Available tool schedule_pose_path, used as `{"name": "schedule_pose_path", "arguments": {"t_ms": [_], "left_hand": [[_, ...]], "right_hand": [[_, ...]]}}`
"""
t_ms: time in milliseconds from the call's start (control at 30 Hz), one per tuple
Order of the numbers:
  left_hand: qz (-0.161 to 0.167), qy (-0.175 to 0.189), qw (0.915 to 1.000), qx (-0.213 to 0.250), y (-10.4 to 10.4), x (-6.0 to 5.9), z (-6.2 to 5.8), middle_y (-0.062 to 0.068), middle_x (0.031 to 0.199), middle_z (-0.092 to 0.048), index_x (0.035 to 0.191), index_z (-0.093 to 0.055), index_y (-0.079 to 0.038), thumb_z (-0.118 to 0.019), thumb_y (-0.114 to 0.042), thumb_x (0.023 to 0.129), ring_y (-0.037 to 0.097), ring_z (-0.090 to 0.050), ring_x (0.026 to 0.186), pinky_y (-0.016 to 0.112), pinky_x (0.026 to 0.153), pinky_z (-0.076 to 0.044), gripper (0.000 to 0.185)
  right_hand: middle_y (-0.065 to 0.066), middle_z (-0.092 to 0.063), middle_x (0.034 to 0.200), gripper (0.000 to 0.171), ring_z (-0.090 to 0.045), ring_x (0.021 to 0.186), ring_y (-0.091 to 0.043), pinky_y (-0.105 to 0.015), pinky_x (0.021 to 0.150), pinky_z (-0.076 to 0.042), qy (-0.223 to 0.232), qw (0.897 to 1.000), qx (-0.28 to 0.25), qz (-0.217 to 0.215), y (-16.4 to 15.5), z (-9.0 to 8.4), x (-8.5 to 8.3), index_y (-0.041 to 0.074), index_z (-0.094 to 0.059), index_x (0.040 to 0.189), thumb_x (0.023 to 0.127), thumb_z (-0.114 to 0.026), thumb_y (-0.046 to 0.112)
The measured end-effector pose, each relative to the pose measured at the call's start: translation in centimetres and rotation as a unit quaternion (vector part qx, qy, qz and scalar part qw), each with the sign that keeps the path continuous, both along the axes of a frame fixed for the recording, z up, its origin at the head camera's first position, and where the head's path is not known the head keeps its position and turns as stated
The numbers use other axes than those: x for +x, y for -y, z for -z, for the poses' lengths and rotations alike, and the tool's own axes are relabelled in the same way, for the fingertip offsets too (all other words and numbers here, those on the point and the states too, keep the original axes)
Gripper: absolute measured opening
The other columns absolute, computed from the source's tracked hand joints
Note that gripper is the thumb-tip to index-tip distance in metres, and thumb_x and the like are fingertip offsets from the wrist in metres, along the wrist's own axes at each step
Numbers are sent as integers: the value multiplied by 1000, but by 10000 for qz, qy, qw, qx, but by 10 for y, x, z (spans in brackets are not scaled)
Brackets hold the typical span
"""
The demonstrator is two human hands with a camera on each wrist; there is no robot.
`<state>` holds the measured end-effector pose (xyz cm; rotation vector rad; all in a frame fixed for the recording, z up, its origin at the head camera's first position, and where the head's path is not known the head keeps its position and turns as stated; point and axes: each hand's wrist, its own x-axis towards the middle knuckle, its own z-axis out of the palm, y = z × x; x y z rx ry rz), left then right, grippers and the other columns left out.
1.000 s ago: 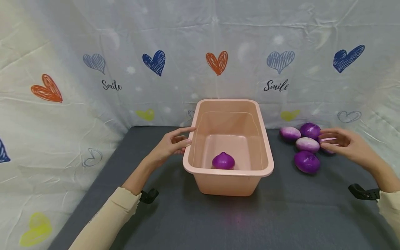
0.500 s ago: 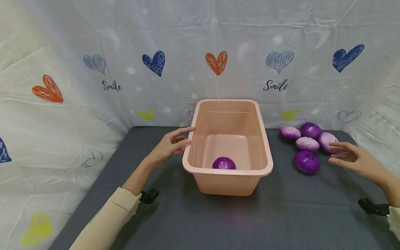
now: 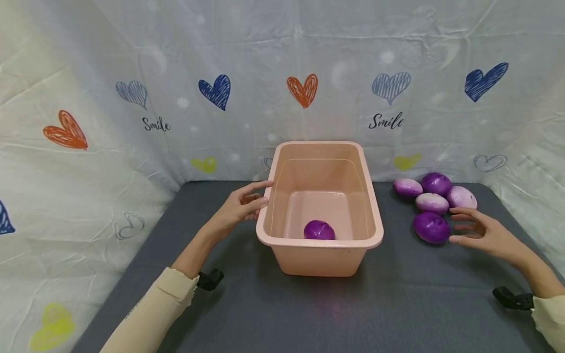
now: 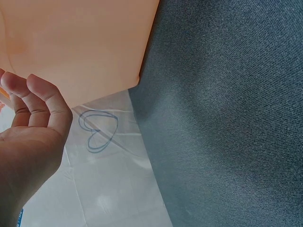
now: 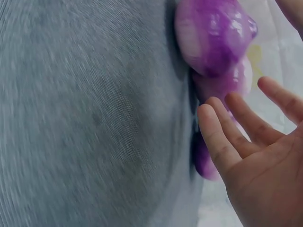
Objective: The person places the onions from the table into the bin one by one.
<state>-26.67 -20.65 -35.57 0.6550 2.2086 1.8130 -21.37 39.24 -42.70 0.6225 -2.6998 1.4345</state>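
A peach plastic tub [image 3: 282, 242] stands in the middle of a dark grey table, with one purple onion [image 3: 319, 230] lying on its floor. My left hand [image 3: 244, 202] rests against the tub's left rim, fingers loosely bent; in the left wrist view the left hand [image 4: 28, 142] sits beside the tub's wall [image 4: 85, 42]. Several purple and pale onions [image 3: 430, 201] lie in a cluster at the right. My right hand [image 3: 478, 233] is spread open just right of the nearest dark purple onion [image 3: 430, 227], holding nothing. In the right wrist view the fingers [image 5: 227, 137] nearly touch an onion [image 5: 213, 38].
A white cloth backdrop [image 3: 132, 98] printed with hearts and "Smile" closes in the table at the back and both sides. The dark grey table surface [image 3: 397, 304] stretches in front of the tub.
My right hand has drawn back from the far pale onion toward me and now hovers by the near dark purple one. The onion in the tub has rolled slightly. The left hand stays put.
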Motion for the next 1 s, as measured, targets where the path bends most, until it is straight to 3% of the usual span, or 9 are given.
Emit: {"name": "schedule_pose_path", "arguments": {"t_ms": [467, 767, 1000], "left_hand": [[-87, 61, 9999, -68, -1, 0, 1, 18, 110, -64, 151, -52, -20, -66, -23, 102, 25, -55, 78, 36, 73, -53, 51], [-76, 82, 9999, -78, 0, 2, 1, 19, 115, -64, 152, -50, -18, -65, -24, 102, 25, -57, 80, 40, 77, -55, 53], [-95, 111, 9999, -49, 0, 3, 0, 19, 116, -64, 153, -50, -19, -66, -25, 102, 24, -56, 81, 39, 76, -54, 53]], "right_hand": [[-24, -48, 137, 67, -55, 107, 5, -20, 80, -52, -117, 9998, 171, -66, 22, 12, -15, -7, -47, 142, 85, -82, 1], [-19, -52, 129, 66, -59, 104, 0, -20, 79, -52, -311, 9990, 107, -306, 27, 15, -23, -7, -51, 137, 81, -86, 0], [-17, -53, 129, 65, -59, 103, 0, -19, 79, -52, -316, 9992, 122, -199, 27, 16, -22, -6, -52, 136, 82, -86, 1]]}}
